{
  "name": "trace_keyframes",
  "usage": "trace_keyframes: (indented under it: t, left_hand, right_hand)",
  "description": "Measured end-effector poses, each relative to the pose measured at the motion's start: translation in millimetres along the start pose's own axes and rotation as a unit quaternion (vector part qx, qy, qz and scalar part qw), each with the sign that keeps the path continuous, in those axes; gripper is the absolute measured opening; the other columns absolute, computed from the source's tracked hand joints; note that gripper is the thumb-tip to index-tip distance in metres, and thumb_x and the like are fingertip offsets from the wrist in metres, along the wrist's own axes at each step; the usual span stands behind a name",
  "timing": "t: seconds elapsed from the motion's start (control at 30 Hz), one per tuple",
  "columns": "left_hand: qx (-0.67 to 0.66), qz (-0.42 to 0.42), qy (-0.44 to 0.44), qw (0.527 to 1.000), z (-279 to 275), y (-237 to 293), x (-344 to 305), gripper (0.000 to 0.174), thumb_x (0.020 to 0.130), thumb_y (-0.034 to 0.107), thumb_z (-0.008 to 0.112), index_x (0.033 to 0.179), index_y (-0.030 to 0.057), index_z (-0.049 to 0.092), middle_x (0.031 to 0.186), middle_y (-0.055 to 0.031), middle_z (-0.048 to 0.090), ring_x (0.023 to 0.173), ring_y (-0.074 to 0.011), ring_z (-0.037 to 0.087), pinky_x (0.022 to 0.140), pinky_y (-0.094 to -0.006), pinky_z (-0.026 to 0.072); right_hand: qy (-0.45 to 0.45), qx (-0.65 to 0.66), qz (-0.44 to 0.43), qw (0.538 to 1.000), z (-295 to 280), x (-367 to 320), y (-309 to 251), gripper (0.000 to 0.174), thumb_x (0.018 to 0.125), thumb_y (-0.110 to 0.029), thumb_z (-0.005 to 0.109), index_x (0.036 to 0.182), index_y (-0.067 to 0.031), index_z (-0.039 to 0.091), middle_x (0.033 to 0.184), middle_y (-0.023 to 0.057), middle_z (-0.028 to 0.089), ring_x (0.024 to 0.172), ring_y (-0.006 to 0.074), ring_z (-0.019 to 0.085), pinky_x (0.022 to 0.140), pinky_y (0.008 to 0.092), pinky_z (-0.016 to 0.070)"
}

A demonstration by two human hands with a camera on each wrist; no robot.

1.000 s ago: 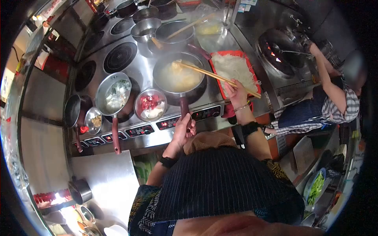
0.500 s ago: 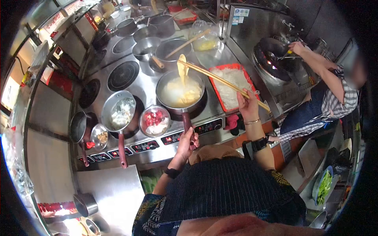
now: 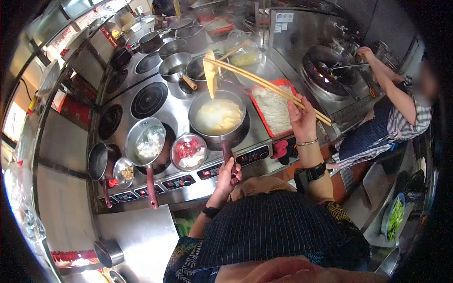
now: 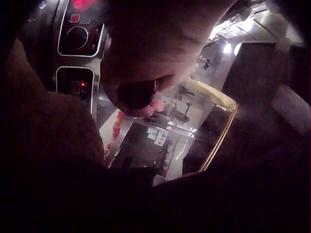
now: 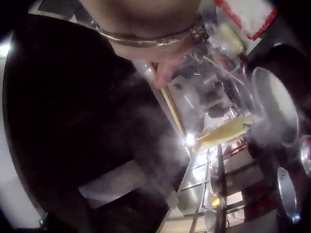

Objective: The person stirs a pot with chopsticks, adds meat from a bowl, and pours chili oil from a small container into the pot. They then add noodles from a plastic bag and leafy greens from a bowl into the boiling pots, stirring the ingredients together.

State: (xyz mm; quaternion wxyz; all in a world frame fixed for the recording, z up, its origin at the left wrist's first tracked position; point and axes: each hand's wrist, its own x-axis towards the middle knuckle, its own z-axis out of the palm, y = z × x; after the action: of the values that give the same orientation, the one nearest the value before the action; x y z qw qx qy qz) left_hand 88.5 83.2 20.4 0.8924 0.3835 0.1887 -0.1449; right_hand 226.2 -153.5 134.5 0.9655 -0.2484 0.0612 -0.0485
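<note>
My left hand point(image 3: 228, 176) grips the dark red handle point(image 3: 227, 150) of a steaming saucepan point(image 3: 201, 100). Cloudy liquid and pale yellow pieces point(image 3: 229, 120) fill the pan's bottom. With my right hand point(image 3: 303, 115) I hold a pair of long wooden chopsticks point(image 3: 264, 84), reaching left over the stove. From their tips hangs a flat, pale yellow strip of food point(image 3: 212, 78), its lower end over the pan's far rim. The right wrist view shows this strip point(image 5: 223, 136) lengthwise with steam around it; darkness covers most of the left wrist view.
Left of the pan are a bowl point(image 3: 204, 163) of red and white pieces and a second saucepan point(image 3: 129, 141) with whitish food. A red tray point(image 3: 257, 104) of white noodles lies to the right. Further right, another person point(image 3: 396, 92) works at a wok point(image 3: 311, 59).
The chopsticks have risen from the pan, lifting the yellow strip out of the liquid. My left hand stays on the handle. The head view has shifted, and the other person's arms have moved.
</note>
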Motion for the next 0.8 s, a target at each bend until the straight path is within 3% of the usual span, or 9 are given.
trace_keyframes:
  t: [0.23, 0.3, 0.6, 0.8]
  left_hand:
    - [-0.031, 0.006, -0.025, 0.999, -1.6, -2.6, 1.2, 0.031, 0.09, 0.031, 0.047, 0.111, 0.0087, 0.041, 0.062, -0.0014, 0.046, 0.043, -0.0104, 0.041, 0.041, -0.0246, 0.0353]
    - [0.001, 0.01, 0.007, 1.0, 1.4, -1.5, -0.4, 0.029, 0.092, 0.03, 0.042, 0.109, 0.0067, 0.044, 0.062, -0.0015, 0.045, 0.043, -0.0106, 0.04, 0.039, -0.0238, 0.0344]
    - [-0.021, 0.009, 0.007, 1.0, 4.2, 0.9, -1.8, 0.028, 0.091, 0.027, 0.044, 0.111, 0.0072, 0.041, 0.061, -0.0022, 0.046, 0.041, -0.011, 0.041, 0.04, -0.0245, 0.034]
    - [-0.037, 0.004, -0.012, 0.999, 2.3, 1.3, -1.9, 0.028, 0.091, 0.028, 0.044, 0.111, 0.008, 0.041, 0.061, -0.0026, 0.045, 0.042, -0.0119, 0.041, 0.041, -0.0254, 0.035]
  right_hand:
    - [0.012, -0.066, -0.023, 0.997, -7.0, -3.4, 10.2, 0.023, 0.087, -0.018, 0.05, 0.097, 0.0023, 0.053, 0.091, 0.014, 0.059, 0.082, 0.029, 0.063, 0.072, 0.0342, 0.0544]
    - [0.021, -0.089, -0.021, 0.996, -13.9, -6.4, 14.5, 0.023, 0.087, -0.018, 0.049, 0.097, 0.0021, 0.053, 0.09, 0.014, 0.059, 0.081, 0.0292, 0.063, 0.072, 0.0338, 0.0544]
    - [0.022, -0.204, -0.031, 0.978, -36.4, -5.3, 30.3, 0.024, 0.088, -0.022, 0.048, 0.093, 0.001, 0.053, 0.087, 0.0133, 0.059, 0.075, 0.0277, 0.064, 0.069, 0.0326, 0.0546]
    - [0.015, -0.283, -0.101, 0.954, -36.4, -6.6, 27.0, 0.023, 0.088, -0.021, 0.048, 0.091, 0.0008, 0.054, 0.082, 0.0131, 0.058, 0.069, 0.0274, 0.064, 0.062, 0.0327, 0.0552]
